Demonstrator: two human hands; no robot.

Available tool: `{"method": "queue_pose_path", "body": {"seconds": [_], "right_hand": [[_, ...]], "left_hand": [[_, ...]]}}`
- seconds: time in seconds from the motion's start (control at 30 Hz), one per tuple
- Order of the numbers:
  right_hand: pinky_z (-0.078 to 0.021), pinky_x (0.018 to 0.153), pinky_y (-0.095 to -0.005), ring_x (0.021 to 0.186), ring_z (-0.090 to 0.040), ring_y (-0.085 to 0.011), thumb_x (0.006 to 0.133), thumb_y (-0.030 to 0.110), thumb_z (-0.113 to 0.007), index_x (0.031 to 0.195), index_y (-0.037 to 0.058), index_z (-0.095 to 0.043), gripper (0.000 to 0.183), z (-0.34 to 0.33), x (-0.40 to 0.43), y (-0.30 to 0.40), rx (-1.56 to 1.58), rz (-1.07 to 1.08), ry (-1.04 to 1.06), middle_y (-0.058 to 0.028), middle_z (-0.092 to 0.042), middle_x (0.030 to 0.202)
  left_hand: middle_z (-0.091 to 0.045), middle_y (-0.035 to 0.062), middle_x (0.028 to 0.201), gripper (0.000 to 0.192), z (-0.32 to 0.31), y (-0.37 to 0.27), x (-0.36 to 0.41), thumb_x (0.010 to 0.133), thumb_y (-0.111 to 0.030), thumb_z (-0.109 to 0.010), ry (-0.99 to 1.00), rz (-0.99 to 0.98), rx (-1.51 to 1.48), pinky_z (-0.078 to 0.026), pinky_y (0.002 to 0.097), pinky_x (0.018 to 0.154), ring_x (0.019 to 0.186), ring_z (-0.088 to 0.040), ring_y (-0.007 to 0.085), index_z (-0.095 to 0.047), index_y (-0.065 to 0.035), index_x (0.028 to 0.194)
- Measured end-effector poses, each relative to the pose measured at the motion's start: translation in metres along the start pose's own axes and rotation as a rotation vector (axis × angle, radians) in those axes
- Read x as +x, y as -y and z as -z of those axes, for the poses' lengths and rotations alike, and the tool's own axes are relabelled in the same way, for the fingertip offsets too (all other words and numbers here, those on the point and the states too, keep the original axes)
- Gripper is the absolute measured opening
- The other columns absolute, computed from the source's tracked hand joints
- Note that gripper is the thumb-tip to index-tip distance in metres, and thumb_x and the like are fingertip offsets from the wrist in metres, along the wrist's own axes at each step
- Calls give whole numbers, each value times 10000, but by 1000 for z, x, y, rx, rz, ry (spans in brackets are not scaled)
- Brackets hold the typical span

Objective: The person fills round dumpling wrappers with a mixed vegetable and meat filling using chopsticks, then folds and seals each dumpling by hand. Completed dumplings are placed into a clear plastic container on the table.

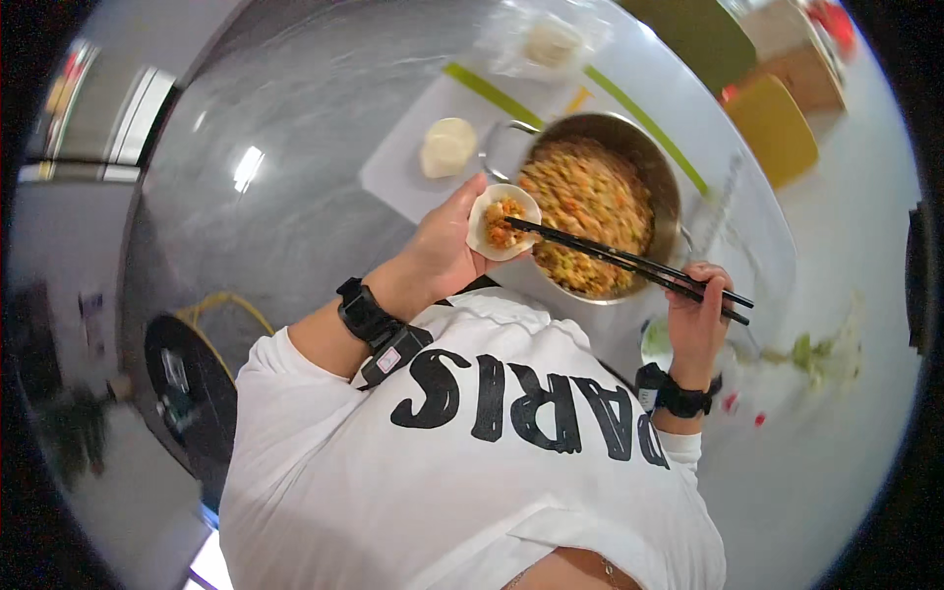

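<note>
On my left hand (pixel 446 240) rests a round dough wrapper (pixel 478 237), cupped in the fingers, with a small heap of orange filling (pixel 503 221) at its middle. My right hand (pixel 697 306) grips a pair of black chopsticks (pixel 612 254). Their tips touch the filling in the wrapper. Just beyond the wrapper stands a steel pot (pixel 667 214) with loop handles, partly full of a chopped orange and green filling mixture (pixel 590 199). A stack of pale dough wrappers (pixel 448 147) lies left of the pot.
A white mat with green stripes (pixel 402 177) lies under the wrappers. Behind the pot is a clear plastic bag (pixel 549 44) with something pale inside. A yellow board (pixel 774 133) and a brown box (pixel 800 77) sit at the far right. A dark round stool (pixel 192 391) stands lower left.
</note>
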State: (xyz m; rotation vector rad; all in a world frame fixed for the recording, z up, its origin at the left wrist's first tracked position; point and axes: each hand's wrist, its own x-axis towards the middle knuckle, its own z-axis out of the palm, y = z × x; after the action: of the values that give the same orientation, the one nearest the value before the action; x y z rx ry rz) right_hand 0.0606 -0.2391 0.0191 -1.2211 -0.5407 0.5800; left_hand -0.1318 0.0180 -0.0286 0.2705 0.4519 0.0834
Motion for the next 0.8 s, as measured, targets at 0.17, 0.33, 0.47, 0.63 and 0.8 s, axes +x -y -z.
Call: {"method": "queue_pose_path", "body": {"seconds": [0.17, 0.33, 0.47, 0.63, 0.8], "right_hand": [[-541, 667, -330, 804, -617, -229, 976, 270, -528, 995, 7, -570, 268, 31, -62, -13, 15, 74, -343, -116, -576, 972], [-538, 677, -312, 802, -621, -205, 958, 324, -550, 967, 25, -572, 300, 33, -101, 0, -62, 148, -481, -103, -571, 940], [-515, 729, -302, 816, -626, -229, 921, 407, -586, 907, 32, -567, 375, 21, -114, -3, -242, 224, -584, -93, -577, 905], [-525, 749, -376, 849, -660, -301, 889, 433, -630, 882, 30, -598, 405, -4, -113, -14, -504, 292, -483, -140, -631, 894], [-546, 730, -384, 823, -660, -306, 896, 426, -615, 918, 28, -580, 400, -28, -108, 1, -751, 306, -343, -158, -612, 883]], "left_hand": [[-544, 166, 1264, 545, -37, 29, 58, 1018, -452, -279, 25, 282, 150, -493, 444, 974, 1145, -566, 292, -426, -14, 1307], [-536, 176, 1273, 573, -48, 48, 86, 1017, -467, -252, 121, 531, 165, -510, 434, 954, 1141, -570, 322, -393, -11, 1334], [-530, 177, 1282, 554, -49, 49, 96, 1024, -447, -247, 242, 712, 86, -498, 436, 969, 1163, -558, 329, -385, -13, 1338], [-537, 201, 1268, 628, -66, 41, 97, 1003, -512, -244, 98, 578, 134, -539, 456, 898, 1134, -577, 343, -367, -6, 1355], [-542, 198, 1261, 621, -52, 35, 109, 1005, -508, -249, 58, 587, 71, -500, 472, 954, 1148, -567, 320, -380, -3, 1342]]}}
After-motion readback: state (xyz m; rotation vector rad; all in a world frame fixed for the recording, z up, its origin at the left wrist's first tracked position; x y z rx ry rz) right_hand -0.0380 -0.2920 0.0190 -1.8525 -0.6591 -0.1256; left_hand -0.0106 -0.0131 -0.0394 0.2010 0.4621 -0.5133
